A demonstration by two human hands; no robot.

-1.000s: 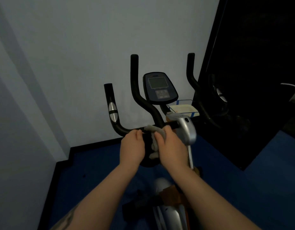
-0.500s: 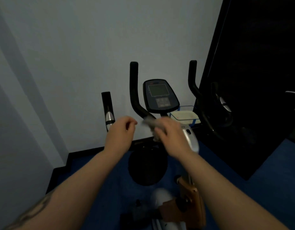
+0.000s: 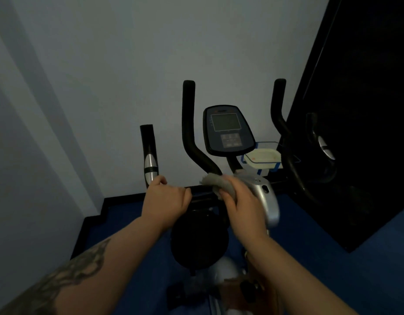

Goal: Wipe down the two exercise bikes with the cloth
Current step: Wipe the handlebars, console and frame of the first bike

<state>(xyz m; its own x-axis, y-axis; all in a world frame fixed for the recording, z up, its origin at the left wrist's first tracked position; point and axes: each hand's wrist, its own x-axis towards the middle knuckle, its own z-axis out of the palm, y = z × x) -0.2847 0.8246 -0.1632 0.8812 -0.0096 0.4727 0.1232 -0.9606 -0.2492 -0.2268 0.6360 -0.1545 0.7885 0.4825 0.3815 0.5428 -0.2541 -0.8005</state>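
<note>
1. One bike (image 3: 263,201) is standing in view, facing a pale wall (image 3: 128,64); its console (image 3: 228,130) is serving here as the landmark.
2. Four black handlebar ends are rising around the console: two to its left, two to its right.
3. One grey cloth (image 3: 215,181) is sitting just below the console, touching the base of the inner left bar.
4. The right hand (image 3: 244,205) is curling round the cloth, pressing it against the bar beside the silver stem.
5. The left hand (image 3: 165,201) is lying below and left of the console, its fingers curling over the crossbar near the outer left grip.
6. One white tray (image 3: 263,158) in a blue frame is sitting just right of the console.
7. A blue floor (image 3: 332,269) is spreading beneath, edged by a black skirting.
8. A dark panel (image 3: 367,110) is standing to the right of the console.
</note>
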